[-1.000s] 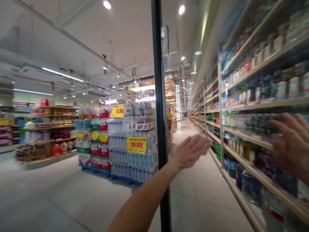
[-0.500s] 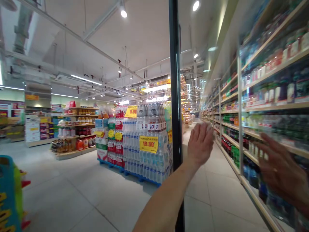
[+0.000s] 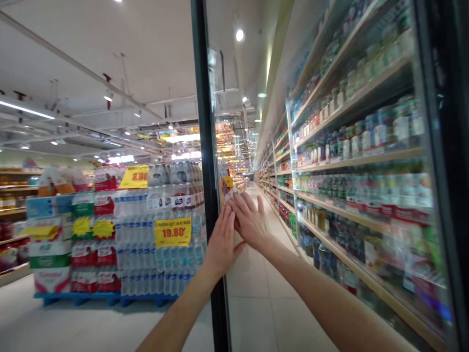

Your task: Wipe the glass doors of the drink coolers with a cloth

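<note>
A glass door [image 3: 330, 122] with a black frame edge [image 3: 204, 146] stands in front of me, and shelves of bottles [image 3: 359, 195] show through it. My left hand [image 3: 221, 243] lies flat on the glass right beside the black edge, fingers stretched upward. My right hand [image 3: 250, 221] is pressed flat on the glass just right of it, fingers spread. The two hands touch at the fingers. Neither holds anything.
A stack of bottled-water packs [image 3: 146, 234] with a yellow price sign [image 3: 173, 231] sits on a blue pallet [image 3: 91, 298] at the left. A long aisle floor [image 3: 256, 298] runs ahead beside the shelving. The door's other black frame [image 3: 445, 171] is at the right.
My right hand has swung from the far right to the middle and met my left hand. Both now lie flat on the glass near the black edge, which sits further left in view.
</note>
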A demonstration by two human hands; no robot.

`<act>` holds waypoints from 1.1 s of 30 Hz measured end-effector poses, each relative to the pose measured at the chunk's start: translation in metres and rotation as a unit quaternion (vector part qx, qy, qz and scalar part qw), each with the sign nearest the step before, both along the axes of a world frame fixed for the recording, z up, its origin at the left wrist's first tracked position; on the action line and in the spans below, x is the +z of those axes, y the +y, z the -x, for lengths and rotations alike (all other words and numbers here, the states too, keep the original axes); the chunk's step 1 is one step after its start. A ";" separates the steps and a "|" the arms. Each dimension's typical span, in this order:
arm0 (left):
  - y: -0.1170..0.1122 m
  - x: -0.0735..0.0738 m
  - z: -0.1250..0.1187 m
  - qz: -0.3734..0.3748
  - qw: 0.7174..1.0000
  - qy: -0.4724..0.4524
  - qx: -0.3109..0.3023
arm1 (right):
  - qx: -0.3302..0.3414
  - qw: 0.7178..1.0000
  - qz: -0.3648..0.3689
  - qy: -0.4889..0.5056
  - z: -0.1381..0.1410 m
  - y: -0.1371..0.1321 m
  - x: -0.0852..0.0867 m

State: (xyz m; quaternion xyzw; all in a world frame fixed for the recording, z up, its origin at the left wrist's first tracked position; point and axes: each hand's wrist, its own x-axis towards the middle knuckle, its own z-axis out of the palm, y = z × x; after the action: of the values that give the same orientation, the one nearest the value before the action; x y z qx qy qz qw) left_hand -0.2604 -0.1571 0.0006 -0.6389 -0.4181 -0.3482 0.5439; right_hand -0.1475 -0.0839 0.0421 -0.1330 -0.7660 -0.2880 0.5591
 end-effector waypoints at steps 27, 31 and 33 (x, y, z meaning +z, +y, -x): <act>0.024 -0.093 -0.010 0.010 0.996 -0.074 0.058 | -0.089 0.992 -0.081 0.024 -0.097 0.039 -0.135; 0.027 -0.095 -0.020 0.010 0.996 -0.063 0.058 | -0.174 0.954 -0.003 0.246 -0.153 0.066 -0.118; 0.030 -0.096 -0.028 0.016 0.997 -0.054 0.061 | -0.187 0.932 0.047 0.306 -0.147 0.066 -0.108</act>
State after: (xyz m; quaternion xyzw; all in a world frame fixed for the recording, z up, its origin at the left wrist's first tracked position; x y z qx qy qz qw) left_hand -0.2320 -0.1272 -0.0954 -0.6009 -0.4904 -0.3414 0.5309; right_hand -0.0006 -0.0180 -0.0654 -0.3821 -0.5314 -0.2965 0.6955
